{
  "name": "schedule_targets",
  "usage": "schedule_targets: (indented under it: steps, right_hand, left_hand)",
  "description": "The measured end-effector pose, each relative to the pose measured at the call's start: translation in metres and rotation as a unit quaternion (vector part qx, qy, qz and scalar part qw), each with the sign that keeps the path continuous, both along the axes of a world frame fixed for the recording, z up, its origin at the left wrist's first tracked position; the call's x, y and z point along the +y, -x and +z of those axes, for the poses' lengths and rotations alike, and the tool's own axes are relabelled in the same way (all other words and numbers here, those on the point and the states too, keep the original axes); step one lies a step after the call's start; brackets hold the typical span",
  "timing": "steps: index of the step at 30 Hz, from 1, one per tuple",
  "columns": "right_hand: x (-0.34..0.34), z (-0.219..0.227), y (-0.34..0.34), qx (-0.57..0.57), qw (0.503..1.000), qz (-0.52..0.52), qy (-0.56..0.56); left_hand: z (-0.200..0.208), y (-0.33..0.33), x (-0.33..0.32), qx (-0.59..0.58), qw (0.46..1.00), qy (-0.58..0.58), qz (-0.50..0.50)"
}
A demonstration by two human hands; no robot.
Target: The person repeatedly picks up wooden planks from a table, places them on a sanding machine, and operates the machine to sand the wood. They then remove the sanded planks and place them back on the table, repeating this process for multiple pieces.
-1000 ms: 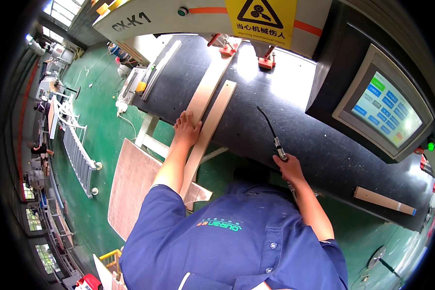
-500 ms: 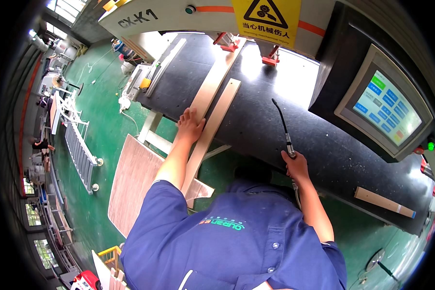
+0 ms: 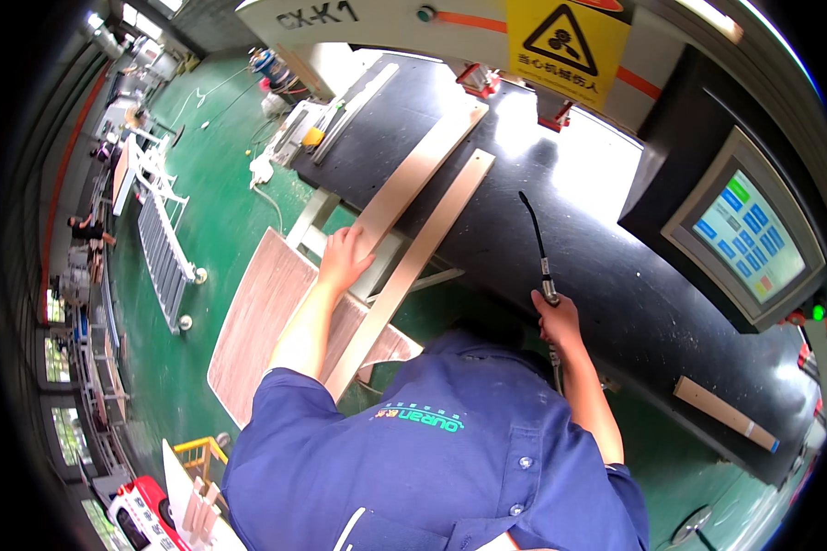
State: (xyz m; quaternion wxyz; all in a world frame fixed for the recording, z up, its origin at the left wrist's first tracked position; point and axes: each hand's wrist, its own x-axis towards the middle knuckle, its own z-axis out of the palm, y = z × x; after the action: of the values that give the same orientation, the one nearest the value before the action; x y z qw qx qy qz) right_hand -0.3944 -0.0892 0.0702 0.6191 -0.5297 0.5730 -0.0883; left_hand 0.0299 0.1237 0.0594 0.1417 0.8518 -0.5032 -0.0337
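Observation:
My left hand (image 3: 345, 260) grips the near end of a wide, pale wooden board (image 3: 423, 167), fingers over its top and thumb at the edge. The board's far part lies on the black machine table (image 3: 579, 266); its near end sticks out past the table edge. Just to its right, a narrower wooden strip (image 3: 420, 253) runs roughly parallel, reaching from the table back toward my body. In my closed right hand (image 3: 557, 320) is an air blow gun (image 3: 547, 275), its thin, bent black nozzle pointing away from me over the table. My palm hides part of its handle.
A touch screen (image 3: 744, 230) hangs at the right. Red clamps (image 3: 479, 81) sit beneath the machine beam (image 3: 469, 23). A short wooden piece (image 3: 726, 413) lies at the table's right end. Left are a wood-grain panel (image 3: 257, 326) and a wheeled rack (image 3: 164, 262); someone stands far off.
My left hand has drawn the wide board back toward me, and its far end has come out from by the clamp. My right hand still holds the blow gun. The view has shifted slightly.

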Motion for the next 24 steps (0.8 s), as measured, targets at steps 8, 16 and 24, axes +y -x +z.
schedule_targets:
  steps: [8, 16, 24]
  right_hand:
    - [0.005, 0.002, -0.025, -0.029, 0.997, 0.061, -0.036]
    - [0.004, -0.011, -0.045, -0.04, 0.991, 0.111, -0.057]
    - [-0.003, -0.021, -0.054, -0.035, 0.986, 0.156, -0.048]
  left_hand:
    - [0.066, -0.01, 0.078, 0.043, 0.956, -0.236, 0.169]
    - [0.097, 0.006, 0.15, 0.086, 0.958, -0.127, 0.241]
    - [0.15, 0.065, 0.198, 0.096, 0.913, -0.05, 0.394]
